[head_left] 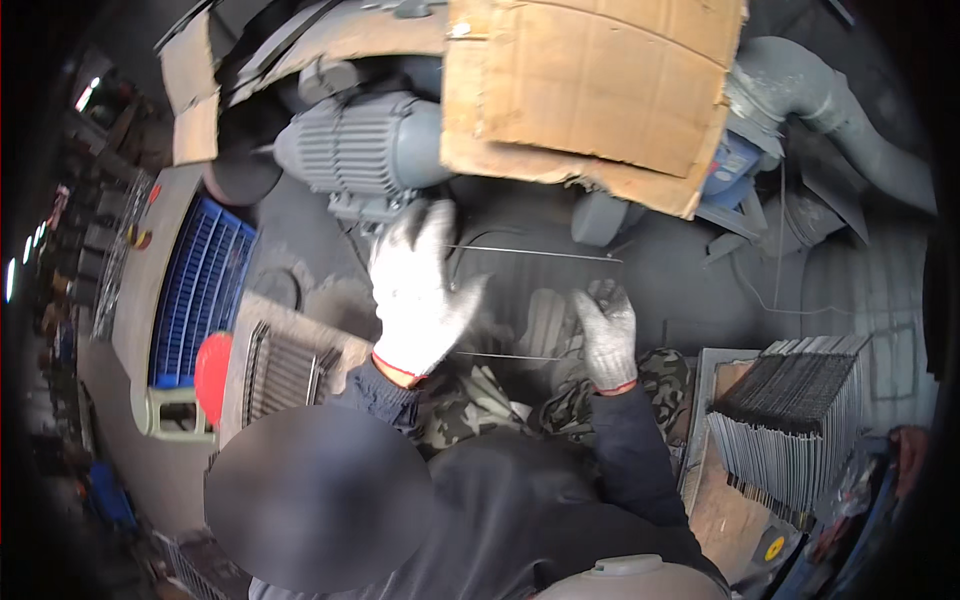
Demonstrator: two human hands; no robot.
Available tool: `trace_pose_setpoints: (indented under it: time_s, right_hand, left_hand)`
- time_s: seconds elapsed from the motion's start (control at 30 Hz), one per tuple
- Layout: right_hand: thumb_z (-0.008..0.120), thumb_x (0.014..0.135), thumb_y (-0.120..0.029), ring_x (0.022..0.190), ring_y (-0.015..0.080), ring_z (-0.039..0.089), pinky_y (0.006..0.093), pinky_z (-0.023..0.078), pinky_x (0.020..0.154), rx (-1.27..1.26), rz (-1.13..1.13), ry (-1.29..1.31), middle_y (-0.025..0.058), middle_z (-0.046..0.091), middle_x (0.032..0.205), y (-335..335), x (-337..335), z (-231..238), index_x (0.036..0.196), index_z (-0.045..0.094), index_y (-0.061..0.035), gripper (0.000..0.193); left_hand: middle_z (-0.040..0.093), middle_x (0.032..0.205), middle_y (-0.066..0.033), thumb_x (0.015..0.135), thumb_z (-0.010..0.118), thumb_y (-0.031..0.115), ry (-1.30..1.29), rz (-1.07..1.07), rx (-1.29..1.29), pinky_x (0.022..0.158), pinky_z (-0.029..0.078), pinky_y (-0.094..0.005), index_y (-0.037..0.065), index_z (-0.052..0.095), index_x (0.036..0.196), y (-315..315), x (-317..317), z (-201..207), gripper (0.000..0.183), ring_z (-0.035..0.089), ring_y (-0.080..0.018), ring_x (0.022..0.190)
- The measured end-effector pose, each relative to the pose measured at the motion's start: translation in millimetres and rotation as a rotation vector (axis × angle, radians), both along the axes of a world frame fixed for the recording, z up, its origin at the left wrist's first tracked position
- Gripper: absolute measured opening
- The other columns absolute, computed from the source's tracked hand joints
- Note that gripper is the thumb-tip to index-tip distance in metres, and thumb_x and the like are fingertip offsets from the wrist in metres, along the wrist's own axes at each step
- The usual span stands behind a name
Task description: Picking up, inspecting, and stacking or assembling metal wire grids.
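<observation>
In front of me, between my hands, is what looks like a thin dark sheet-like plate (500, 300). Two narrow bright lines mark its far and near edges, and a pale glove-like shape shows in its middle. My left hand (415, 290), in a white knit glove, is at the plate's left end, its fingers stretched and its thumb apart. My right hand (610, 340), also gloved, has its fingers bent round the right end of the plate. Glare on the left glove and blur over the plate hide the exact contact.
A grey ribbed motor (350, 145) and a cardboard sheet (590, 90) stand beyond my hands. Right of me is a stack of thin plates (790, 400); at left are a rack of thin pieces (280, 375), a red disc (212, 380) and a blue crate (205, 280). A grey duct (830, 110) bends at far right.
</observation>
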State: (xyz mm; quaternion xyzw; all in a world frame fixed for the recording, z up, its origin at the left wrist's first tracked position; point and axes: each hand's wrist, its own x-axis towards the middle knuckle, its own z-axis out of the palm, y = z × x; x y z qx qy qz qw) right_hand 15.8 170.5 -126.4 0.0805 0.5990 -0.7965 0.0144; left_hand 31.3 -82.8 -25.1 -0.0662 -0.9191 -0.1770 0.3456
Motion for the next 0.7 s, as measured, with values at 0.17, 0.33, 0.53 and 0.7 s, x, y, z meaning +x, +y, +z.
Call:
trace_pose_setpoints:
  time_s: [0.17, 0.33, 0.53, 0.7]
  right_hand:
    - [0.072, 0.102, -0.004, 0.085, 0.0117, 0.07, 0.0291, 0.057, 0.075, 0.026, -0.111, -0.074, 0.0032, 0.077, 0.105, 84.1, -16.9, -40.5, 0.119, 0.074, -0.0047, 0.017]
    - [0.075, 0.1, -0.007, 0.091, 0.0134, 0.072, 0.0305, 0.058, 0.081, 0.042, -0.191, -0.254, 0.0044, 0.078, 0.109, 138.5, -25.3, -50.0, 0.121, 0.075, -0.0047, 0.021]
    - [0.076, 0.102, -0.015, 0.082, 0.0114, 0.069, 0.0284, 0.055, 0.073, 0.145, 0.013, -0.25, 0.0033, 0.077, 0.098, 77.7, -46.6, -35.4, 0.112, 0.077, -0.0032, 0.016]
    - [0.076, 0.1, -0.01, 0.084, 0.0107, 0.068, 0.0272, 0.053, 0.072, 0.183, -0.024, -0.222, 0.0015, 0.077, 0.099, 54.8, -46.8, -49.9, 0.116, 0.074, -0.0021, 0.019]
  left_hand:
    - [0.073, 0.112, -0.0096, 0.102, 0.078, 0.023, -0.997, -0.373, 1.517, 0.083, 0.06, -0.0334, -0.001, 0.059, 0.139, 47.1, -42.5, -129.1, 0.048, 0.07, -0.0186, 0.096]
    - [0.074, 0.108, -0.0037, 0.106, 0.07, 0.014, -0.948, -0.387, 1.357, 0.082, 0.058, -0.0278, 0.001, 0.064, 0.127, 116.4, -73.4, -200.4, 0.026, 0.068, -0.0109, 0.091]
    - [0.069, 0.129, -0.0228, 0.104, 0.074, 0.028, -1.05, -0.173, 1.42, 0.076, 0.064, -0.0368, -0.014, 0.032, 0.162, 55.9, -63.3, -177.0, 0.083, 0.075, -0.0254, 0.096]
    - [0.069, 0.09, -0.007, 0.107, 0.069, 0.021, -1.023, -0.171, 1.478, 0.06, 0.059, -0.0304, 0.003, 0.056, 0.121, 28.9, -62.9, -150.8, 0.026, 0.068, -0.0159, 0.069]
